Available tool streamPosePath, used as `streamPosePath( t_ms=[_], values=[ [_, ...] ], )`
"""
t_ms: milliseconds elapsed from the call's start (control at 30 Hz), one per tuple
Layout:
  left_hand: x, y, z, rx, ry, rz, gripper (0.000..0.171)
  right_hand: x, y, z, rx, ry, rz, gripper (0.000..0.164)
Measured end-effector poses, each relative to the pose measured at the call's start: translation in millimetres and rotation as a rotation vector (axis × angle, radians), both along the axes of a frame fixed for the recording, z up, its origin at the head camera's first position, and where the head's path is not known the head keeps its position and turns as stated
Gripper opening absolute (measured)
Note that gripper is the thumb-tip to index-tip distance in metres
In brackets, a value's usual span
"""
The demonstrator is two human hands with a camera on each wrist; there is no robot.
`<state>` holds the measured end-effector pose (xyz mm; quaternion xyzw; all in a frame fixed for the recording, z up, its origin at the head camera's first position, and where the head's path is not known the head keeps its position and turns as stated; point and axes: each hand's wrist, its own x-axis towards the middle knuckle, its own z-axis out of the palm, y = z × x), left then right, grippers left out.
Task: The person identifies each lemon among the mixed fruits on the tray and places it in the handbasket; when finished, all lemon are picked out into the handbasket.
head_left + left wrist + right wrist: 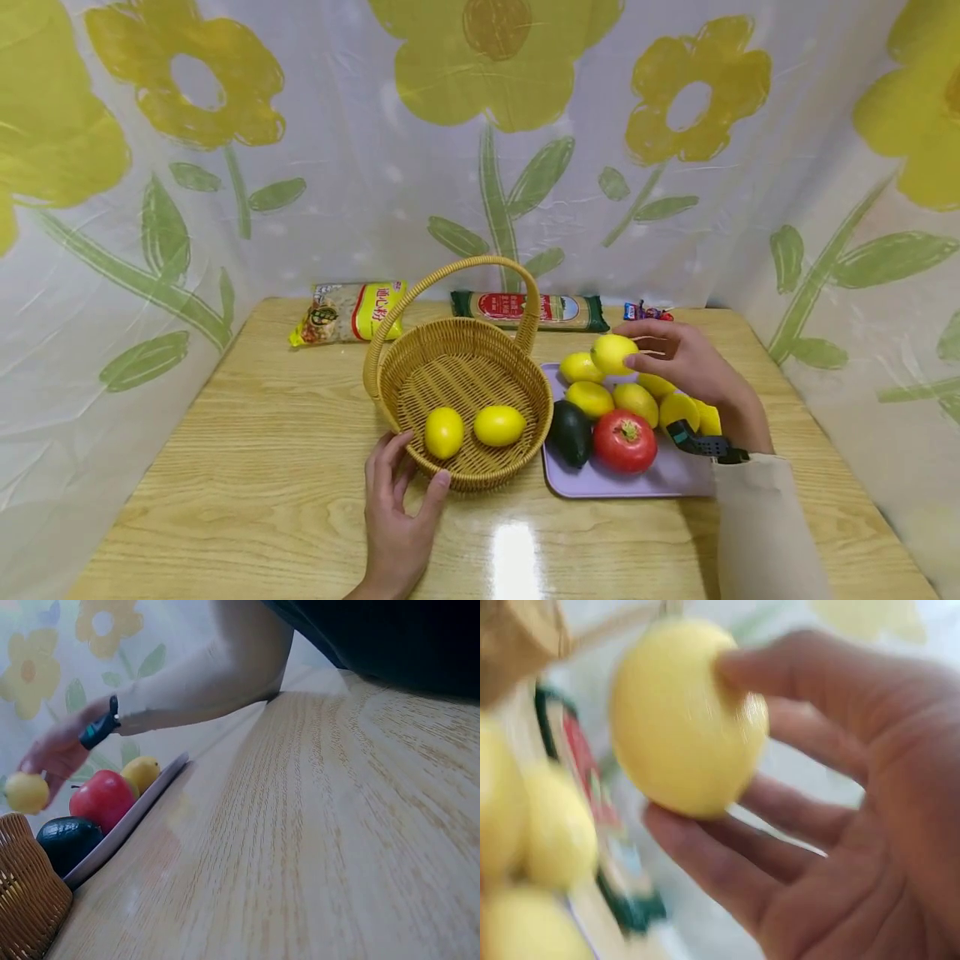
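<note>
My right hand (690,367) holds a yellow lemon (611,354) between thumb and fingertips, above the lilac tray (573,485). The right wrist view shows this lemon (679,720) close up, slightly blurred. My left hand (401,512) touches the near left outside of a wicker basket (465,333), thumb and fingers spread along its wall. Inside the basket lie two lemons, one on the left (444,433) and one on the right (499,426). Several more lemons (588,401) lie on the tray, with a dark green avocado (570,433) and a red tomato-like fruit (625,442).
At the back lie a yellow pasta bag (352,312), a green-and-red spaghetti pack (532,310) and a small colourful packet (647,312). The basket's tall handle (450,271) arches over it. A flower-printed curtain (337,208) surrounds the table (277,467).
</note>
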<state>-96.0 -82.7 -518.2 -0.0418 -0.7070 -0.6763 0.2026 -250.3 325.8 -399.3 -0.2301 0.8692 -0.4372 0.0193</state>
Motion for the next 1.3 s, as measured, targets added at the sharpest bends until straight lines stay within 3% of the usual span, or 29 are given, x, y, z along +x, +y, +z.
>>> streamPosePath(
  t_ms=[233,300,467,533,633,767,967,1133,1300],
  values=[
    [0.3,0,0.9,0.004,-0.021,-0.009,0.067,14.6,-70,8.1,-0.078,-0.143,0.377,0.038],
    [0.5,0,1.2,0.003,-0.027,-0.008,0.067,20.5,-92,6.2,-0.04,-0.145,0.416,0.038],
    [0.4,0,1.8,0.0,-0.028,-0.003,0.067,35.7,-139,0.6,0.133,-0.024,0.452,0.037],
    [-0.2,0,1.8,-0.003,-0.017,-0.005,0.066,40.3,-152,-1.4,0.139,-0.023,0.478,0.037],
    [-1.2,0,2.1,-0.005,0.001,-0.011,0.066,44.1,-158,0.6,0.067,-0.072,0.506,0.037],
    [-2.9,0,1.8,0.002,0.011,-0.017,0.065,39.5,-136,13.4,-0.048,-0.066,0.468,0.037],
    [-3.0,1,1.3,0.008,0.016,-0.017,0.066,22.4,-59,27.4,-0.144,0.006,0.289,0.042],
    [-1.9,0,0.7,-0.001,0.017,-0.01,0.066,11.1,7,16.2,-0.177,-0.024,0.121,0.038],
    [-0.1,1,0.6,-0.003,-0.005,-0.006,0.067,6.9,50,-2.1,-0.143,-0.048,-0.029,0.036]
  ],
)
